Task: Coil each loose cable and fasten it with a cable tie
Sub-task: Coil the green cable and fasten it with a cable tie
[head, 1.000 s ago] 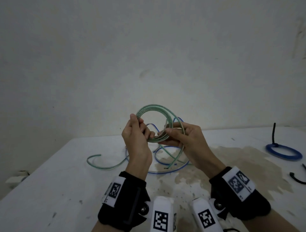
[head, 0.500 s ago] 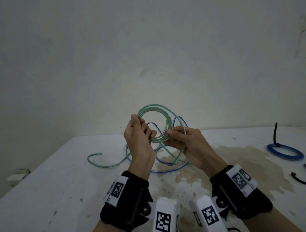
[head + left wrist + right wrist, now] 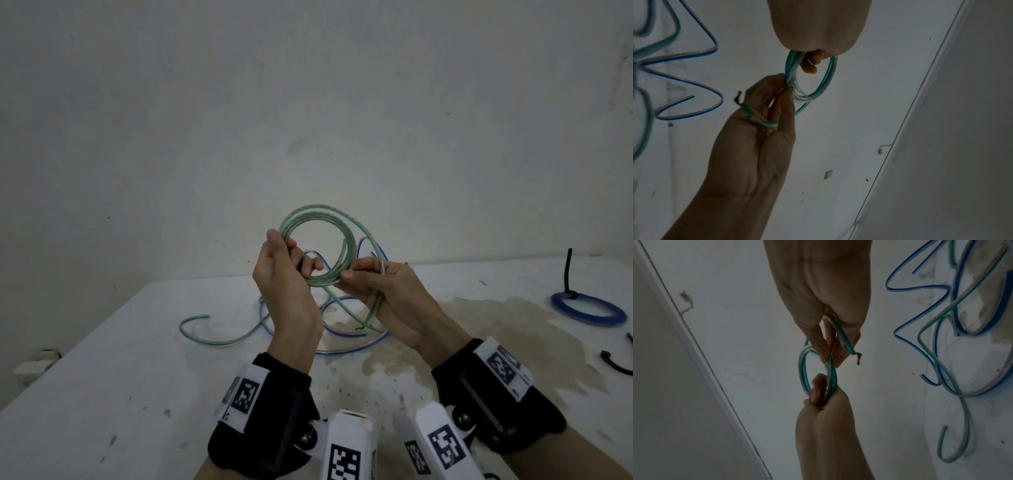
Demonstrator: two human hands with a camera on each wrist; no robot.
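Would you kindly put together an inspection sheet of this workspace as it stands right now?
Surface: white table, scuffed, with a brownish stain at the right.
Job's things: green cable coil held up in the air; finished blue coil lying at the far right, fastened with a black tie.
Clutter: a loose black tie near the right edge.
Grippers: left hand grips the coil's left side; right hand pinches the coil's lower right and holds the green cable's end.
Cables: loose blue cable tangled on the table with a loose green cable.
Surroundings: bare pale wall; a wall switch in the left wrist view.
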